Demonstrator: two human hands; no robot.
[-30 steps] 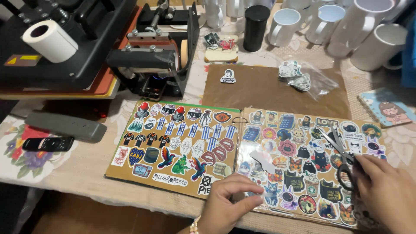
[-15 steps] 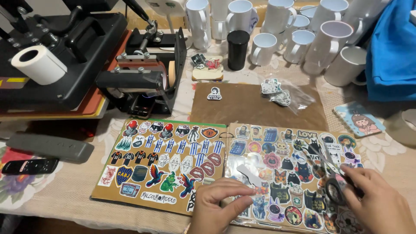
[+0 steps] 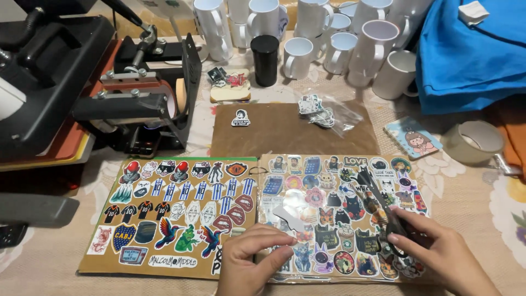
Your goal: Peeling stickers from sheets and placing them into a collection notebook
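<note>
The right hand [image 3: 438, 252] is closed around the black handles of a pair of scissors [image 3: 383, 211], whose blades point up and away across the right sticker sheet [image 3: 339, 214]. The left hand [image 3: 255, 257] rests on that sheet's near left corner, thumb and fingers pinched together over its edge, just beside a second sticker sheet [image 3: 175, 211]; behind both lie a brown board [image 3: 285, 131], white mugs [image 3: 329, 38] and a press machine [image 3: 82, 93]

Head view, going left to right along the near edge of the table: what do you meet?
Left sticker sheet → left hand → right sticker sheet → scissors → right hand.
</note>
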